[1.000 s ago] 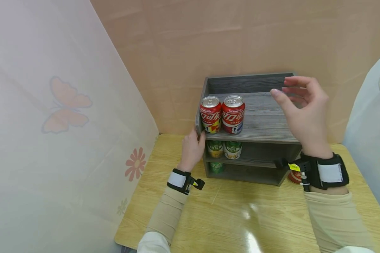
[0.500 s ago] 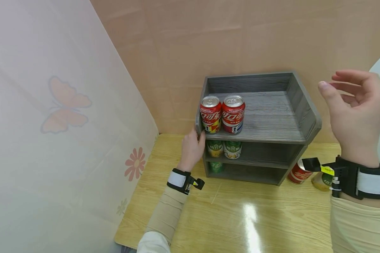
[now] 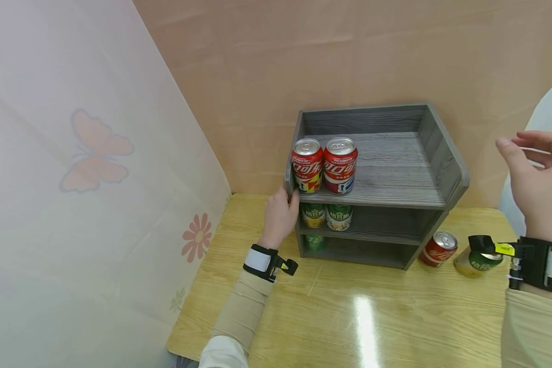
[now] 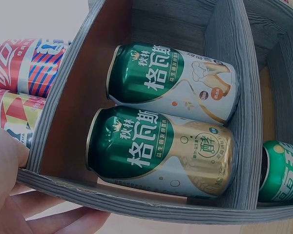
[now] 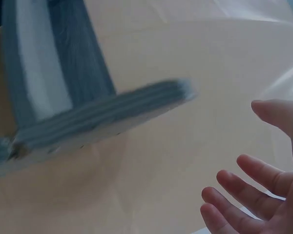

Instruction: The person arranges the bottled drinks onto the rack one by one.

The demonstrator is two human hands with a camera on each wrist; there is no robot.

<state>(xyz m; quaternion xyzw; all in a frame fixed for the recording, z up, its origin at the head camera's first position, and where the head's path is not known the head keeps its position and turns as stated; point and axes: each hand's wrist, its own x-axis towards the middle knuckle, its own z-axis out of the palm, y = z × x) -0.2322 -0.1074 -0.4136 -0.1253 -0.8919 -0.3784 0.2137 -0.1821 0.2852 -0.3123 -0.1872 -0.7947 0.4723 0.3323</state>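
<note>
My left hand [image 3: 279, 217] grips the left side of a grey wooden shelf [image 3: 391, 168]; in the left wrist view its fingers [image 4: 63, 217] lie along the outer face of the side panel. Two red Coca-Cola cans [image 3: 307, 166] stand side by side at the left of the top level. Two green-and-white drink cans [image 4: 161, 151] stand on the middle level. A green can [image 4: 283, 170] is at the left of the bottom level, partly hidden. To the right of the shelf, my right hand [image 3: 545, 186] is in the air, holding nothing, fingers loosely bent and apart.
On the wooden table [image 3: 331, 317], right of the shelf, stand a red can [image 3: 437, 250] and a gold-and-green can [image 3: 474, 263], the latter partly covered by the wrist camera. A white wall hanging [image 3: 96, 230] borders the left, a tan cloth [image 3: 349, 56] the back.
My right hand has moved right, from over the shelf's top level to beyond its right side, and lately a little lower. The two cans on the table have come into sight. My left hand stays put.
</note>
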